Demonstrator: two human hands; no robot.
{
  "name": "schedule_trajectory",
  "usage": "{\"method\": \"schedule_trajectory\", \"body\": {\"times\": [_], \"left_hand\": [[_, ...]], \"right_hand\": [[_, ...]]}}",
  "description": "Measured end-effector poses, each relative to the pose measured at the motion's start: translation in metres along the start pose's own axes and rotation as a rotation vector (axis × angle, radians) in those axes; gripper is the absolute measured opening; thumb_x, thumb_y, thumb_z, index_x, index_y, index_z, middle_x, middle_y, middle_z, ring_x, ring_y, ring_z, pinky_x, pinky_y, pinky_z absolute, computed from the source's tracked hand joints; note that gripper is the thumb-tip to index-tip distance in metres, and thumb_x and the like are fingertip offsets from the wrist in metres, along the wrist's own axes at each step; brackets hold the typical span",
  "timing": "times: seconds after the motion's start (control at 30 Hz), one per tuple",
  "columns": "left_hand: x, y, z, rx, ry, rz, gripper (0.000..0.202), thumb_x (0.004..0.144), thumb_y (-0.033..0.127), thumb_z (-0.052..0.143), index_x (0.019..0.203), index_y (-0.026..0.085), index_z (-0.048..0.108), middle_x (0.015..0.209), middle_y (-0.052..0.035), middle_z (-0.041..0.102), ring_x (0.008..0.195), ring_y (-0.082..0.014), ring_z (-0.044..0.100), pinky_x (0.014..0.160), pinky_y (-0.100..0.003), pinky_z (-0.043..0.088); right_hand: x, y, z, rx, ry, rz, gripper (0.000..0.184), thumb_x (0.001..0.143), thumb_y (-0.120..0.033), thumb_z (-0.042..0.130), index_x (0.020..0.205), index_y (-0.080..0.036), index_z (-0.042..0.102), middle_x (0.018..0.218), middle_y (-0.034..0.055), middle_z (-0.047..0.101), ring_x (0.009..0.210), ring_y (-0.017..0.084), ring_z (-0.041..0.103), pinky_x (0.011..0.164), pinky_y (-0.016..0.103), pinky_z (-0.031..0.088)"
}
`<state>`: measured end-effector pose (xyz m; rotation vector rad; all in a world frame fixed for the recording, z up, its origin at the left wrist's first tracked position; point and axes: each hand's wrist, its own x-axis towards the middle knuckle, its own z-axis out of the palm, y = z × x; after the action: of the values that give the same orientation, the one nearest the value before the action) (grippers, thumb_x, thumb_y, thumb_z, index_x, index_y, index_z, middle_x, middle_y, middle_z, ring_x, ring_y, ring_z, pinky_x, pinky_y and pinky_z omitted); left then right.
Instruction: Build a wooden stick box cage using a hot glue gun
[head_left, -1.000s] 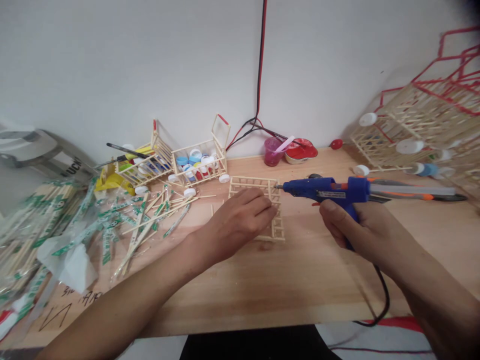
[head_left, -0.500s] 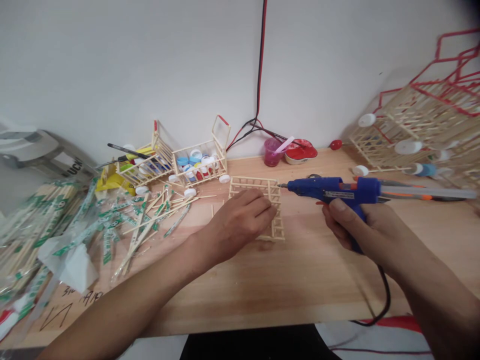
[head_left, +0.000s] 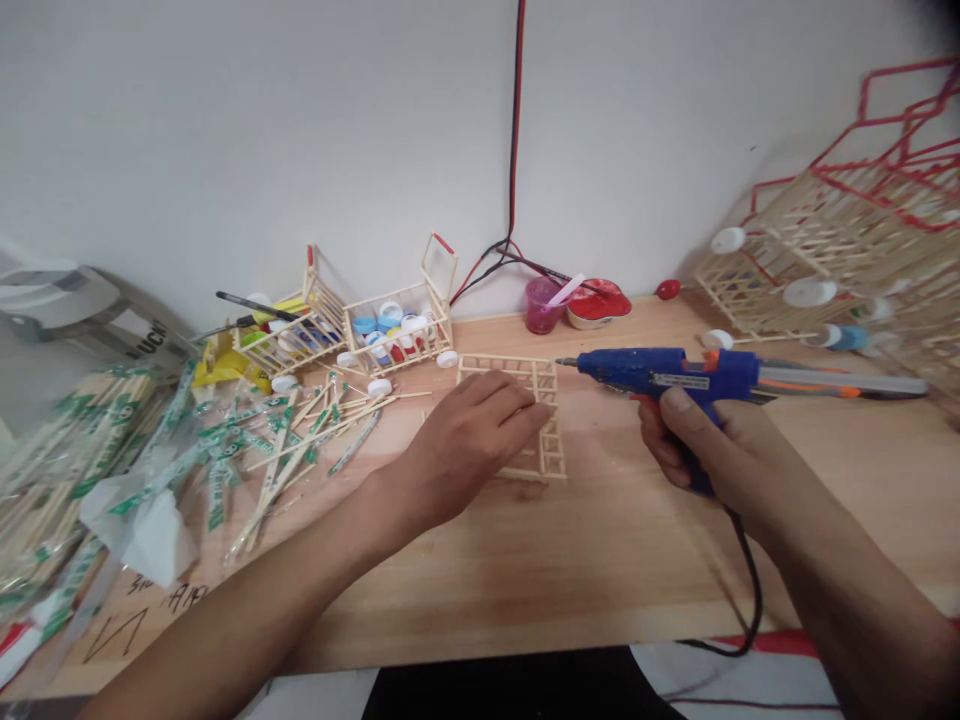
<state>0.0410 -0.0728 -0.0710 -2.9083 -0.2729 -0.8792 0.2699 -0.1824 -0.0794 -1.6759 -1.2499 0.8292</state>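
Note:
A small openwork frame of thin wooden sticks (head_left: 551, 420) lies on the wooden table. Over its left part is my left hand (head_left: 480, 430), fingers curled down onto the sticks and partly hiding them; the fingertips are not fully visible. My right hand (head_left: 697, 430) is wrapped round the handle of a blue glue gun (head_left: 667, 372). A clear glue stick (head_left: 840, 380) sticks out of the gun's back end. The gun's metal nozzle points left, close to the frame's upper right corner; whether it touches cannot be made out.
Two little stick carts (head_left: 397, 325) holding bottle caps stand near the wall. Wrapped chopsticks (head_left: 82, 450) and loose sticks (head_left: 300, 450) cover the left side. A purple cup (head_left: 544, 305) and a red paint dish (head_left: 600, 303) sit behind. Stacked red-trimmed carts (head_left: 825, 240) fill the right.
The back of the glue gun has tilted slightly and its glue stick sits lower. My left hand has shifted a little on the frame. The view has moved slightly.

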Motion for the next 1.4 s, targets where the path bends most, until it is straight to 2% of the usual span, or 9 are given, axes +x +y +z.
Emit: {"method": "schedule_trajectory", "body": {"times": [0.1, 0.17, 0.43, 0.7, 0.93, 1.1, 1.23, 1.33, 1.4], "left_hand": [[0.001, -0.003, 0.004, -0.077, 0.032, -0.052, 0.019, 0.099, 0.011, 0.047, 0.105, 0.013, 0.065, 0.1, -0.0072, 0.068, 0.097, -0.017, 0.058, 0.088, -0.032, 0.053], [0.003, -0.004, 0.005, -0.078, 0.003, -0.047, 0.018, 0.098, 0.012, 0.049, 0.104, 0.014, 0.066, 0.096, -0.0064, 0.068, 0.095, -0.017, 0.057, 0.086, -0.032, 0.052], [0.008, -0.002, 0.002, 0.051, -0.057, 0.042, 0.021, 0.099, 0.011, 0.046, 0.095, 0.011, 0.067, 0.09, -0.0077, 0.065, 0.09, -0.0184, 0.054, 0.081, -0.033, 0.05], [0.004, -0.002, 0.005, 0.045, -0.032, 0.063, 0.02, 0.1, 0.012, 0.046, 0.098, 0.01, 0.065, 0.096, -0.0093, 0.067, 0.096, -0.0197, 0.057, 0.083, -0.035, 0.053], [0.002, -0.005, 0.009, -0.092, 0.107, -0.061, 0.015, 0.097, 0.009, 0.05, 0.103, 0.011, 0.064, 0.098, -0.0079, 0.068, 0.096, -0.0169, 0.057, 0.088, -0.033, 0.053], [0.003, -0.001, 0.007, -0.068, 0.057, -0.111, 0.015, 0.095, 0.009, 0.054, 0.103, 0.013, 0.066, 0.096, -0.0065, 0.067, 0.094, -0.0173, 0.056, 0.084, -0.032, 0.051], [0.006, 0.002, 0.004, -0.041, 0.044, -0.194, 0.009, 0.093, 0.011, 0.058, 0.093, 0.014, 0.067, 0.089, -0.0046, 0.067, 0.089, -0.0173, 0.056, 0.082, -0.032, 0.05], [0.007, 0.004, 0.003, -0.052, 0.051, -0.212, 0.009, 0.093, 0.01, 0.059, 0.091, 0.014, 0.067, 0.091, -0.0046, 0.067, 0.09, -0.0174, 0.056, 0.083, -0.032, 0.049], [0.008, 0.005, 0.002, -0.046, 0.048, -0.227, 0.009, 0.092, 0.01, 0.06, 0.091, 0.013, 0.067, 0.09, -0.005, 0.067, 0.089, -0.0179, 0.056, 0.083, -0.032, 0.048]], "right_hand": [[0.004, 0.002, 0.005, 0.265, 0.04, 0.054, 0.05, 0.087, -0.068, 0.055, 0.072, -0.021, 0.049, 0.054, -0.0036, 0.044, 0.046, 0.01, 0.04, 0.045, 0.026, 0.027], [0.008, 0.006, 0.007, 0.329, 0.045, 0.052, 0.05, 0.087, -0.067, 0.057, 0.07, -0.02, 0.049, 0.055, -0.0034, 0.044, 0.046, 0.009, 0.039, 0.045, 0.026, 0.026], [0.012, 0.015, 0.014, 0.448, 0.015, 0.101, 0.049, 0.084, -0.068, 0.059, 0.071, -0.021, 0.051, 0.056, -0.0032, 0.044, 0.047, 0.01, 0.038, 0.048, 0.029, 0.024], [0.011, 0.015, 0.015, 0.49, 0.051, -0.008, 0.048, 0.082, -0.069, 0.06, 0.076, -0.022, 0.053, 0.062, -0.002, 0.05, 0.048, 0.011, 0.041, 0.048, 0.028, 0.028], [0.009, 0.022, 0.012, 0.479, -0.009, -0.123, 0.051, 0.082, -0.073, 0.057, 0.076, -0.022, 0.053, 0.06, -0.0027, 0.05, 0.044, 0.01, 0.039, 0.044, 0.027, 0.029], [0.008, 0.026, 0.013, 0.439, -0.051, -0.14, 0.051, 0.083, -0.071, 0.057, 0.078, -0.02, 0.057, 0.061, -0.0008, 0.055, 0.042, 0.008, 0.041, 0.041, 0.025, 0.028], [-0.003, 0.008, 0.007, 0.6, -0.101, -0.079, 0.053, 0.08, -0.074, 0.058, 0.079, -0.021, 0.056, 0.061, -0.0025, 0.051, 0.04, 0.006, 0.035, 0.039, 0.024, 0.019], [-0.012, -0.006, -0.009, 0.585, -0.02, -0.185, 0.057, 0.079, -0.08, 0.053, 0.077, -0.023, 0.055, 0.056, -0.0033, 0.045, 0.037, 0.007, 0.033, 0.036, 0.026, 0.02], [-0.015, -0.006, -0.028, 0.304, 0.153, -0.303, 0.06, 0.082, -0.083, 0.041, 0.081, -0.025, 0.056, 0.056, -0.0011, 0.048, 0.04, 0.011, 0.041, 0.038, 0.029, 0.028]]}}
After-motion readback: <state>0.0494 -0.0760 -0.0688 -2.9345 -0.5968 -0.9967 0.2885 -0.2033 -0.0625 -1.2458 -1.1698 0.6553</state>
